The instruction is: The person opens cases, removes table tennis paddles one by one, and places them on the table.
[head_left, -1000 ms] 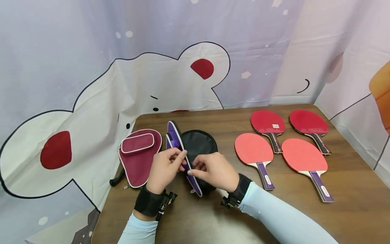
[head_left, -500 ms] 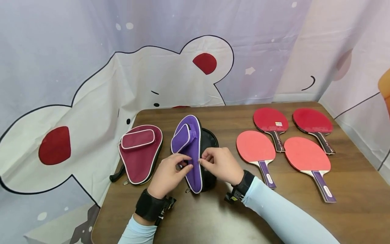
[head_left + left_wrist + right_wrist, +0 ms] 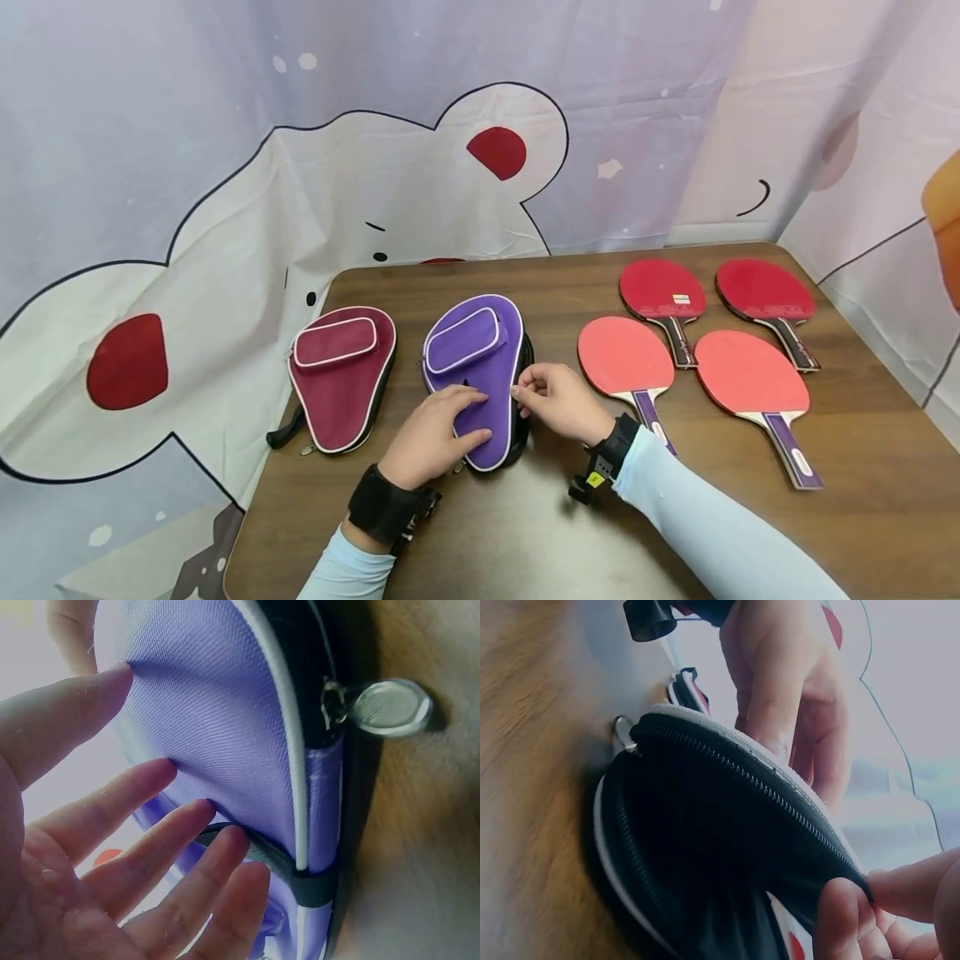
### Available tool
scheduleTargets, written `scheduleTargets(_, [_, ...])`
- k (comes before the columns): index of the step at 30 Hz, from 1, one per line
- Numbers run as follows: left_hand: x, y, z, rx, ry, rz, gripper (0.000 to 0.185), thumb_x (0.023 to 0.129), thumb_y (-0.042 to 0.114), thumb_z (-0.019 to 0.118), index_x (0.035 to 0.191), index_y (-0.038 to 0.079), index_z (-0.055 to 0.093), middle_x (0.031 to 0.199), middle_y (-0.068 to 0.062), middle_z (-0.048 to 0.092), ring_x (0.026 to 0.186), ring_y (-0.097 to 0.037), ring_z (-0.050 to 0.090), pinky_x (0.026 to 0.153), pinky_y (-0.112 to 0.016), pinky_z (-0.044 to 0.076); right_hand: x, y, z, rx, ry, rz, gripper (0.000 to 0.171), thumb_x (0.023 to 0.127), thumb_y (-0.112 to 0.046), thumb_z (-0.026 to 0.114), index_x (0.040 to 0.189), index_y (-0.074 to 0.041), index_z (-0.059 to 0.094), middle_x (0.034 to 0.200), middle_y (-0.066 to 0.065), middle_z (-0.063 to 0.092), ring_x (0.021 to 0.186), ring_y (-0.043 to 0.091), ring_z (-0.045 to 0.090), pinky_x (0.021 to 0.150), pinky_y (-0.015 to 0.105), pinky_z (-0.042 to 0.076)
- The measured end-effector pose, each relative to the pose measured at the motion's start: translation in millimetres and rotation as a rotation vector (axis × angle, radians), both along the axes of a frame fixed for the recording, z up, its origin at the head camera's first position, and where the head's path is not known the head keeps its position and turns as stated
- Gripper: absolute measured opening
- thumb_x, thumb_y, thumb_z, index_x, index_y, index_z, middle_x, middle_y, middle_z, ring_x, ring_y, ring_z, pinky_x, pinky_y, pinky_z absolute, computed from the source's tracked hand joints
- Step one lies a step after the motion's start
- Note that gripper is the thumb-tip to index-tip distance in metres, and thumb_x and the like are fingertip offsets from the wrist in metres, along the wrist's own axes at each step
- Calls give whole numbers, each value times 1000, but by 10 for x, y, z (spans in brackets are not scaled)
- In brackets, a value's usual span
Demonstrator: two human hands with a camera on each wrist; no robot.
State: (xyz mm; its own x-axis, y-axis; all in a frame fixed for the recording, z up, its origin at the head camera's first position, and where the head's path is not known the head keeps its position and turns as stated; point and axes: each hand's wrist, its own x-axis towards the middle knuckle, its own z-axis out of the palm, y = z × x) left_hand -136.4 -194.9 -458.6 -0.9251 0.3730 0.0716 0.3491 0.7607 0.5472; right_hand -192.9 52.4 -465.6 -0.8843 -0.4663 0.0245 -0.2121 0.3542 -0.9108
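A purple paddle-shaped bat case point(image 3: 480, 362) with white piping and a front pocket lies at the middle of the table. My left hand point(image 3: 431, 433) is over its narrow lower part, fingers spread and fingertips touching the purple cover. With thumb and fingers my right hand point(image 3: 562, 400) pinches the cover's right edge. In the right wrist view the zip point(image 3: 780, 799) is undone and the case gapes, its inside dark. A metal zip pull point(image 3: 390, 707) hangs at the narrow end in the left wrist view.
A maroon bat case point(image 3: 341, 392) with a black strap point(image 3: 285, 429) lies to the left. On the right are two dark red table tennis bats point(image 3: 660, 287) with black handles and two lighter red ones point(image 3: 624, 354) with purple handles. A printed curtain point(image 3: 360, 192) hangs behind the table.
The purple cover, raised on edge a second ago, has come down over the black back half. My left hand has gone from gripping its edge to touching its front.
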Motion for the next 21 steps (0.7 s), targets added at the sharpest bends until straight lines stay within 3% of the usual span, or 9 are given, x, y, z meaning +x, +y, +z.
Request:
scheduleTargets(10, [0, 46, -43, -13, -5, -28, 47, 96, 28, 87, 136, 8, 74, 140, -11, 70, 134, -33, 63, 117, -52, 47, -4, 78, -129, 44, -21, -3, 19, 107, -14, 71, 89, -9, 70, 78, -3, 74, 72, 19, 74, 57, 26, 48])
scheduleTargets(21, [-2, 62, -73, -78, 10, -68, 46, 95, 30, 88, 134, 9, 76, 137, -10, 71, 129, -31, 64, 113, -48, 49, -50, 118, -239, 129, -59, -20, 22, 108, -15, 70, 86, -11, 70, 76, -5, 72, 69, 16, 71, 57, 28, 50])
